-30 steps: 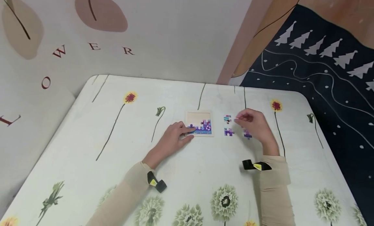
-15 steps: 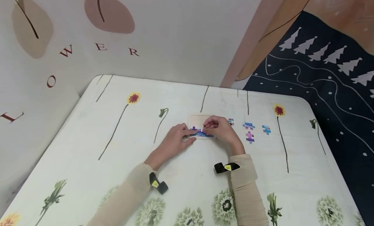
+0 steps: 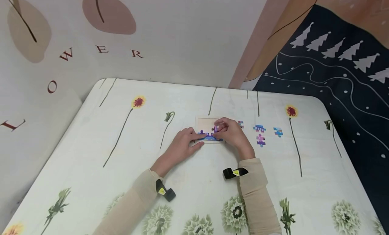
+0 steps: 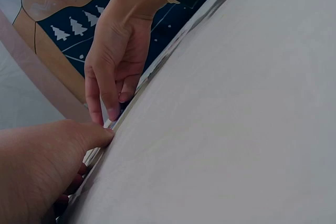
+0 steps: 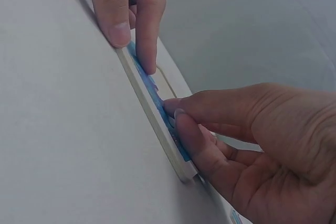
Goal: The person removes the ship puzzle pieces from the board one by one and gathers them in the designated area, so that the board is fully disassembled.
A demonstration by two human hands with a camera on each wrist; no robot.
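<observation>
A shallow wooden puzzle tray (image 3: 209, 142) lies on the table, with blue and purple jigsaw pieces along its near side and bare wood at the back. My left hand (image 3: 183, 140) rests at its left end. The index finger (image 5: 149, 51) lies straight on the pieces and the thumb (image 5: 116, 22) presses the near edge. At the tray's right side, my right hand (image 3: 232, 132) brings thumb and index finger together on a puzzle piece, mostly hidden by the fingertips. A purple piece (image 3: 215, 128) shows beside those fingertips.
Loose jigsaw pieces lie right of the tray: a blue one (image 3: 259, 128), a pink-purple one (image 3: 260, 140), another blue one (image 3: 278, 132), and one (image 3: 240, 124) partly behind my right hand. A flower-print cloth (image 3: 182, 201) covers the table. Walls stand behind it.
My right hand has moved left from the loose pieces to the tray's right side, then shifted slightly there. My left hand keeps its place on the tray. The view has shifted slightly.
</observation>
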